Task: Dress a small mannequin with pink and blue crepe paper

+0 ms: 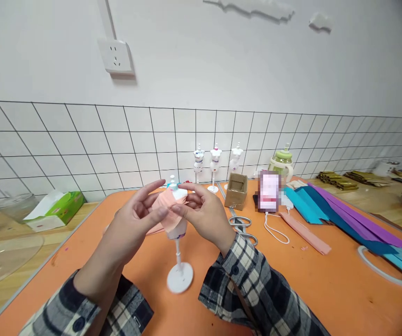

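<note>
A small white dress form (178, 232) stands upright on its round base, with a pink piece of crepe paper or cloth (170, 205) around its upper body. On the left side, my left hand (136, 221) pinches the pink piece between thumb and fingers. My right hand (201, 214) grips its other edge, thumb at the front and fingers partly behind the form. The form's neck shows between both hands. Some of the pink piece is hidden by my fingers.
Three more small dress forms (215, 161) stand by the tiled wall. Nearby are a cardboard box (236, 191), scissors (241, 223), a phone (269, 191) on a cable and a green-lidded bottle (282, 161). Coloured sheets (348, 210) lie right, a tissue pack (55, 210) left.
</note>
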`<state>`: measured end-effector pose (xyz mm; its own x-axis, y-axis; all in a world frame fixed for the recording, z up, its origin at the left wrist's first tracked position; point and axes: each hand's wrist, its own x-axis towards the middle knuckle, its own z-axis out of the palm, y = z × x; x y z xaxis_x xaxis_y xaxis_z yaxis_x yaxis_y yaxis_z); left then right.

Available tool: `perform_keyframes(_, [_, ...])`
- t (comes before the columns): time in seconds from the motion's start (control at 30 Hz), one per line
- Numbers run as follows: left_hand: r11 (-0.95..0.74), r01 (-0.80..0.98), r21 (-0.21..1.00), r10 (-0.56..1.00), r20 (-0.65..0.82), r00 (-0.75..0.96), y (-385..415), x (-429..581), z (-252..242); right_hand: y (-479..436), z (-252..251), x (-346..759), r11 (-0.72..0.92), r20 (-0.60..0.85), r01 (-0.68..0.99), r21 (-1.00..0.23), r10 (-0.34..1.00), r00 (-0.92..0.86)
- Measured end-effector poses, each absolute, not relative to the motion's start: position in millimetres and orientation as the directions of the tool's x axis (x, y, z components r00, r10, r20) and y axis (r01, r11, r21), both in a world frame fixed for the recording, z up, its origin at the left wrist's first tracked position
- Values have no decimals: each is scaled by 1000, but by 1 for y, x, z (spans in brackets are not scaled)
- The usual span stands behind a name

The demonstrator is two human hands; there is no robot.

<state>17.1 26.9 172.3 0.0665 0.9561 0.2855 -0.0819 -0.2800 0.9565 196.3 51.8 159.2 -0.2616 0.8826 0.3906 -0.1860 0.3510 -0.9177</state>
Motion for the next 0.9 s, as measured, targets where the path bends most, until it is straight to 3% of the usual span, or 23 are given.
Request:
perform_keyframes(0.1, [-315,50,948,948,313,51,25,19,173,50,161,195,307,377,-270,-913,887,-268])
perform_keyframes(0.37, [-301,-76,950,879,308,363,32,14,166,47,164,194,332,385,-267,-905,905,-182])
perform_keyframes(0.73, [-296,32,955,912,273,305,38,21,153,45,169,198,325,361,-191,-926,910,-204])
perform_keyframes(0.9, [-246,12,969,921,230,315,38,21,149,47,167,204,432,430,-34,-901,881,-198])
